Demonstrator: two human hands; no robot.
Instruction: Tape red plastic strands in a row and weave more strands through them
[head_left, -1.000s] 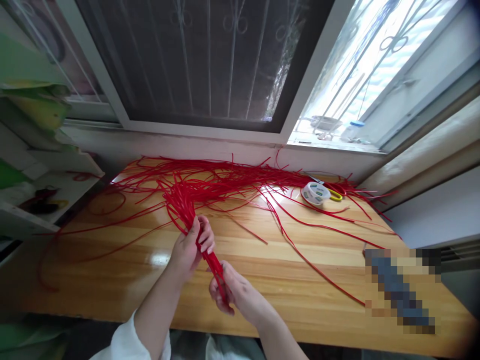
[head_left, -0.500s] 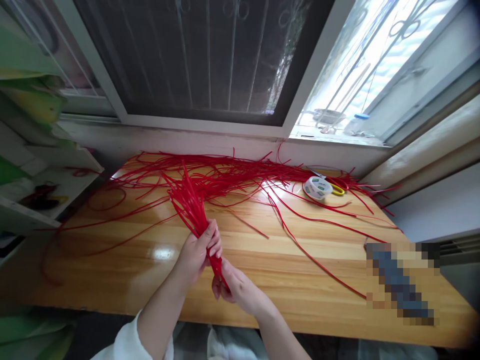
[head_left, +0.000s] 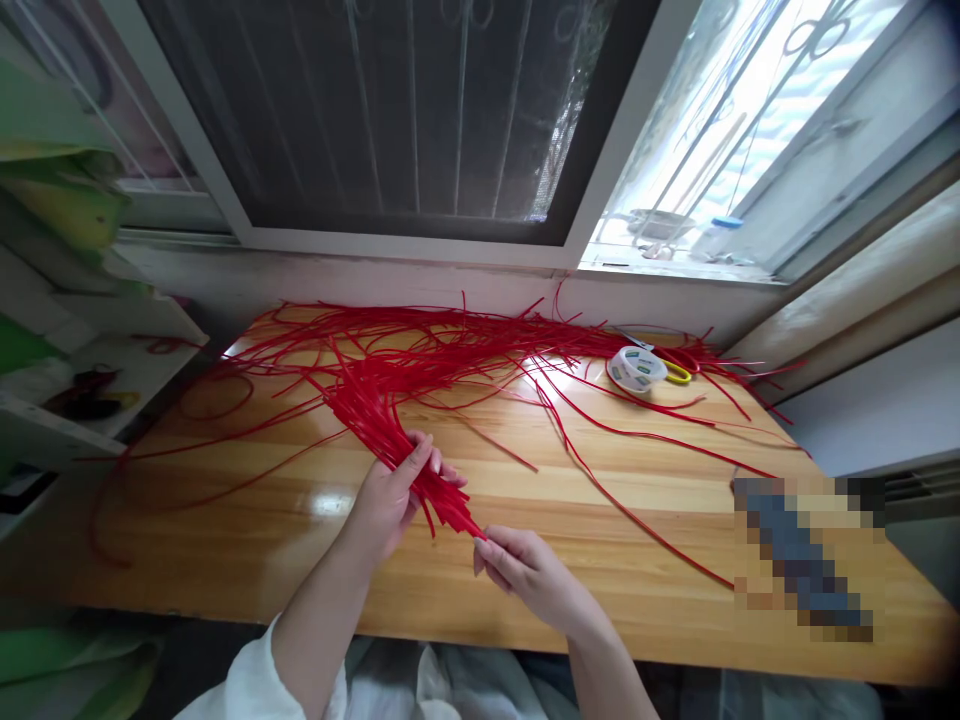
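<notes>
One fistful of red strands (head_left: 364,410), two separate grips on it: left hand (head_left: 390,498) wrapped around the bundle, thumb on top; right hand (head_left: 532,575) pinching a narrow tuft (head_left: 473,527) at the near end, fingertips closed. Hands apart now. Half a second ago they sat almost together, the right curled about the lower end; since then it has drawn off to the right, and ragged ends (head_left: 450,505) show fanned out between the two. One short strand hangs loose below the left hand. My reading: the left now carries most of the bundle alone, while the right deals with only a few strands, so the near end is no longer held compact and could loosen if the left slackens. Bundle slants up and left above the counter (head_left: 247,560), its far end over or against the big pile of strands (head_left: 480,345) by the wall; contact there can't be told. Tape roll (head_left: 636,370) and yellow-handled scissors (head_left: 677,372) lie at the pile's right, well apart from both hands.
</notes>
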